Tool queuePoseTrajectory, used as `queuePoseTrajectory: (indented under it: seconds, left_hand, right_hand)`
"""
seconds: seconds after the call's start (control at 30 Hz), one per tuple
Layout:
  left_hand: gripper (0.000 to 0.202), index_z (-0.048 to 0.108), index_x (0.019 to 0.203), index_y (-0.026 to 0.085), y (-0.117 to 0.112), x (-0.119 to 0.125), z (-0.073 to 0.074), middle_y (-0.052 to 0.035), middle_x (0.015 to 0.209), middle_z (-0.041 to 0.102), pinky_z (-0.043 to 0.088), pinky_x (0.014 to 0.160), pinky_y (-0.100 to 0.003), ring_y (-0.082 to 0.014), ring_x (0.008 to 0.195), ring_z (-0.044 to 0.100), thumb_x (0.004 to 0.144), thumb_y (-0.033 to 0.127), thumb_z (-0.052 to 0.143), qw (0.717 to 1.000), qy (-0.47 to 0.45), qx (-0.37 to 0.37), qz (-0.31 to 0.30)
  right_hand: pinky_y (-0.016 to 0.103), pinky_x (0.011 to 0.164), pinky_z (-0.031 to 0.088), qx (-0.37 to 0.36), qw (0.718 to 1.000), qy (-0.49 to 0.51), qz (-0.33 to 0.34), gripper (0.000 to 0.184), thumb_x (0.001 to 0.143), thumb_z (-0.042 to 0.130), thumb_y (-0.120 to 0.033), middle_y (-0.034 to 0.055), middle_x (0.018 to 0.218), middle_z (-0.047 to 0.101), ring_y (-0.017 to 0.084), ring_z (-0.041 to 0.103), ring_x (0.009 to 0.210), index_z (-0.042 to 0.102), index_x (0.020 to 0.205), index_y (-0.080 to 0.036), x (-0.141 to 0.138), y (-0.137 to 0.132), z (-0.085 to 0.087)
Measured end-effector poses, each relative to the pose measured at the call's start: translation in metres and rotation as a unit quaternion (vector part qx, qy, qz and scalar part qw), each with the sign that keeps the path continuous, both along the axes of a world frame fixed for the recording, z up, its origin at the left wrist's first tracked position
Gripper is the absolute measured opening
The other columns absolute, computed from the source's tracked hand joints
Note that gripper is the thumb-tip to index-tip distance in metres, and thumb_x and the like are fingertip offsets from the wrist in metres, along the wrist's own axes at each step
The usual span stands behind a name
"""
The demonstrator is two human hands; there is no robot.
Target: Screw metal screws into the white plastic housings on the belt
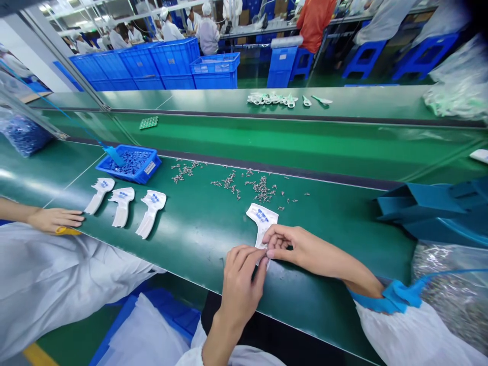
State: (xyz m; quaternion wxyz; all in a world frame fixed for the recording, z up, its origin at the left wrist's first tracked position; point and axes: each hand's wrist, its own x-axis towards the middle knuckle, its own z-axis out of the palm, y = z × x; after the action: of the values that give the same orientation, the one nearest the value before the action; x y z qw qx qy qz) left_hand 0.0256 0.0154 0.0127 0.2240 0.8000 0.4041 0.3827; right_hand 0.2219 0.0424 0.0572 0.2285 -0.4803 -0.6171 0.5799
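A white plastic piece [262,219] with small blue parts set in its wide head lies on the green conveyor belt [198,229]. My left hand [240,284] comes up from below and pinches its narrow stem. From the right, my right hand [285,246] holds the same stem with its fingertips, and the fingers of both hands hide the stem's lower end. Several small metal parts [262,189] lie scattered just beyond the piece. Farther left, three similar white pieces [151,213] lie in a row, next to a co-worker's hand [55,219] resting on the belt edge.
A blue crate [129,163] of small blue parts stands on the belt. A teal chute [423,203] juts in at right, above a clear bag of metal parts [450,284]. Beyond a second belt, blue crates and workers in white fill the background.
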Motion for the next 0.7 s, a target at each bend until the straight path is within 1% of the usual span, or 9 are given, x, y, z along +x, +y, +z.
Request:
queuePoseTrajectory:
  seconds: [0.13,0.2,0.3,0.43,0.5,0.57,0.63,0.7]
  left_hand:
    - [0.018,0.062,0.107,0.021,0.002,0.0,-0.001,-0.0039,0.097,0.069,0.05,0.084,-0.033,-0.0182,0.092,0.061,0.093,0.01,0.059,0.999,-0.025,-0.015,0.015]
    - [0.014,0.061,0.102,0.02,0.003,0.001,-0.001,-0.0037,0.093,0.068,0.05,0.082,-0.032,-0.0179,0.089,0.061,0.092,0.01,0.059,0.999,-0.035,-0.02,0.031]
    - [0.012,0.061,0.099,0.02,0.003,0.001,0.0,-0.0037,0.091,0.067,0.05,0.079,-0.031,-0.0178,0.087,0.061,0.092,0.011,0.059,0.998,-0.043,-0.024,0.049]
    - [0.012,0.061,0.099,0.02,0.002,0.001,0.0,-0.0035,0.09,0.067,0.05,0.078,-0.031,-0.0178,0.087,0.061,0.092,0.011,0.058,0.997,-0.037,-0.029,0.058]
    - [0.013,0.06,0.101,0.02,0.002,0.002,0.0,-0.0038,0.092,0.067,0.051,0.081,-0.032,-0.0185,0.09,0.061,0.093,0.012,0.057,0.997,-0.026,-0.03,0.059]
    - [0.017,0.059,0.109,0.02,0.002,0.003,0.001,-0.0057,0.101,0.067,0.05,0.089,-0.037,-0.0211,0.1,0.06,0.092,0.015,0.059,0.998,0.001,-0.03,0.054]
    - [0.029,0.056,0.118,0.02,0.002,0.005,0.001,-0.0081,0.112,0.066,0.048,0.095,-0.042,-0.0249,0.111,0.057,0.09,0.021,0.063,0.998,0.043,-0.032,0.046]
    - [0.038,0.053,0.124,0.02,0.002,0.006,0.001,-0.0096,0.119,0.065,0.048,0.097,-0.045,-0.0274,0.117,0.056,0.089,0.025,0.066,0.995,0.082,-0.035,0.04]
  right_hand:
    - [0.027,0.07,0.047,-0.027,0.998,0.031,-0.04,0.024,0.085,0.07,-0.041,0.0008,0.08,0.067,0.016,0.061,0.076,0.063,0.093,-0.019,-0.003,0.002,-0.008]
    - [0.027,0.068,0.046,-0.039,0.997,0.05,-0.044,0.024,0.085,0.07,-0.042,0.0005,0.077,0.066,0.015,0.059,0.073,0.064,0.089,-0.019,-0.005,0.003,-0.008]
    - [0.027,0.068,0.045,-0.044,0.997,0.056,-0.034,0.025,0.086,0.068,-0.043,0.0002,0.075,0.065,0.015,0.057,0.071,0.067,0.09,-0.019,-0.007,0.004,-0.007]
    - [0.026,0.062,0.04,-0.009,0.999,-0.017,-0.039,0.022,0.088,0.065,-0.041,-0.0011,0.072,0.061,0.014,0.051,0.067,0.069,0.087,-0.02,-0.007,0.002,-0.007]
    - [0.025,0.06,0.039,-0.002,0.998,-0.053,-0.04,0.022,0.09,0.062,-0.041,-0.0007,0.073,0.061,0.014,0.051,0.067,0.069,0.087,-0.02,-0.005,0.002,-0.004]
    - [0.026,0.06,0.038,0.002,0.995,-0.094,-0.036,0.022,0.091,0.059,-0.04,-0.0001,0.074,0.063,0.015,0.052,0.067,0.069,0.087,-0.021,-0.001,0.001,0.002]
    - [0.026,0.059,0.037,0.005,0.99,-0.141,-0.022,0.021,0.091,0.057,-0.038,0.0004,0.073,0.064,0.016,0.054,0.067,0.069,0.086,-0.021,0.001,0.002,0.009]
    - [0.027,0.058,0.036,0.009,0.984,-0.18,0.005,0.021,0.092,0.056,-0.036,0.0013,0.073,0.066,0.017,0.056,0.066,0.068,0.084,-0.021,0.003,0.004,0.014]
